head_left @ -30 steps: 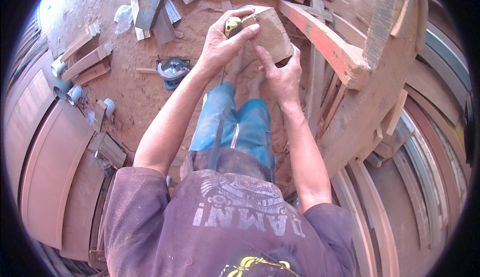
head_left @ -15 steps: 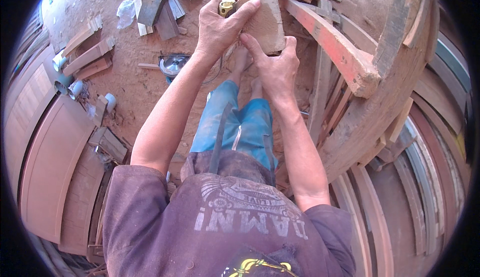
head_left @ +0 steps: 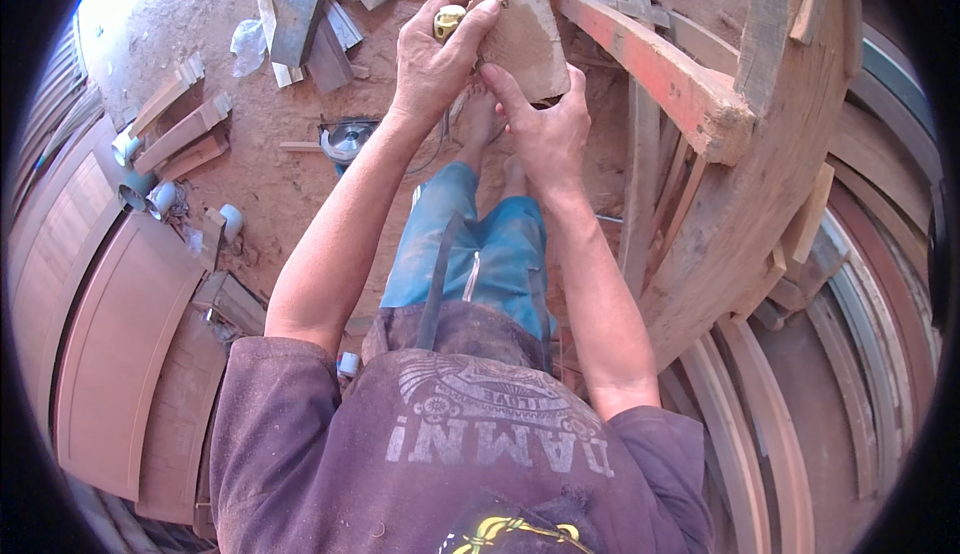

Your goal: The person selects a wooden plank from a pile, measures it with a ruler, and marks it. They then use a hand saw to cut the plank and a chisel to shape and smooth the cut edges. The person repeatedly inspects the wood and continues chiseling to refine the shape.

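Note:
Between my hands is a flat, squarish wooden block [head_left: 530, 46], light brown with a rough face, held up in front of me. My left hand [head_left: 432, 64] grips its left edge, the thumb pressed along the upper left corner. In the same hand, between thumb and fingers, sits a small rounded yellow thing [head_left: 449, 22]; its kind is not clear. My right hand [head_left: 550, 134] is closed on the block's lower edge, thumb on the near face, other fingers partly behind it. Below and left, on the dirt floor, lies a circular saw [head_left: 350, 140] with its round blade showing.
A thick beam with a red-painted side [head_left: 660, 74] juts toward me at the right, beside a broad plank [head_left: 740, 214]. Wood offcuts [head_left: 190, 129] and white cups [head_left: 230, 222] lie at the left. Wooden panels [head_left: 130, 344] lean there, and more boards [head_left: 750, 424] stand at the lower right.
The block has tilted slightly and shifted a little left, both hands keeping their hold. The surroundings have shifted slightly in view.

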The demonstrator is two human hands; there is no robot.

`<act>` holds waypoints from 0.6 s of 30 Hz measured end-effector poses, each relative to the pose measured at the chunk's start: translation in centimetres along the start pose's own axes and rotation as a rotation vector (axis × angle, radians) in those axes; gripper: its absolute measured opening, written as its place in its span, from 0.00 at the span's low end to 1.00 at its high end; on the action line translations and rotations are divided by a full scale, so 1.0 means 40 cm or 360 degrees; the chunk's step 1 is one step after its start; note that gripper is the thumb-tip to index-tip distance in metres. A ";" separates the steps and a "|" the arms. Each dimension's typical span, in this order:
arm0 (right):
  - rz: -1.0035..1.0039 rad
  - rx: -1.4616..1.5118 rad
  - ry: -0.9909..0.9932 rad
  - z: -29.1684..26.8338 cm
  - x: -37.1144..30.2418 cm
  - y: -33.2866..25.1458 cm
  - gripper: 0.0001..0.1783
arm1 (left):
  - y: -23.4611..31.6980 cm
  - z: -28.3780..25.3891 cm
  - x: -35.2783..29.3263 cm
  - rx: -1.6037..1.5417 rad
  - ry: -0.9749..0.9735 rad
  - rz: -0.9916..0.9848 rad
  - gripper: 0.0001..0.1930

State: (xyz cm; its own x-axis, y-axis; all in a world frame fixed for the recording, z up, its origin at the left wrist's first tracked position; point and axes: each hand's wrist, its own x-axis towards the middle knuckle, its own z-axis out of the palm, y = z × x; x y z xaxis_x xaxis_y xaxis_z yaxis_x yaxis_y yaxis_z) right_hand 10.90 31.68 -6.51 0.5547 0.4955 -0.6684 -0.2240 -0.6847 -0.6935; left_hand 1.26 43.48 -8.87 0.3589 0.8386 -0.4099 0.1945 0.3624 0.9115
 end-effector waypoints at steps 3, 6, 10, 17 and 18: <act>-0.0034 0.0008 0.0010 -0.008 0.001 0.005 0.56 | -0.009 -0.001 -0.003 0.0076 -0.0031 0.0118 0.24; -0.0063 0.0088 0.0029 -0.017 0.011 0.013 0.55 | 0.002 0.013 -0.015 0.0201 -0.0115 -0.0011 0.29; -0.0106 0.0068 0.0005 -0.069 0.008 0.027 0.50 | 0.045 0.051 -0.017 0.0205 -0.0264 -0.0142 0.30; -0.0229 0.0679 0.0165 -0.159 -0.065 0.013 0.35 | 0.049 0.169 -0.037 0.0183 -0.0510 0.0187 0.29; -0.0095 0.0612 0.0153 -0.173 -0.060 0.014 0.36 | 0.037 0.187 -0.033 0.0215 -0.0584 0.0190 0.32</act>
State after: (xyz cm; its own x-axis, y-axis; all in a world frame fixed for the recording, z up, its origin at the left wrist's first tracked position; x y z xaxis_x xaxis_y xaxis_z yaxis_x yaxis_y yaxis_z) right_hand 14.98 26.40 -3.43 0.6439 0.4636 -0.6086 -0.4627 -0.3975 -0.7924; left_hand 7.91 39.87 -7.22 0.6831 0.6619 -0.3087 0.2415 0.1941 0.9508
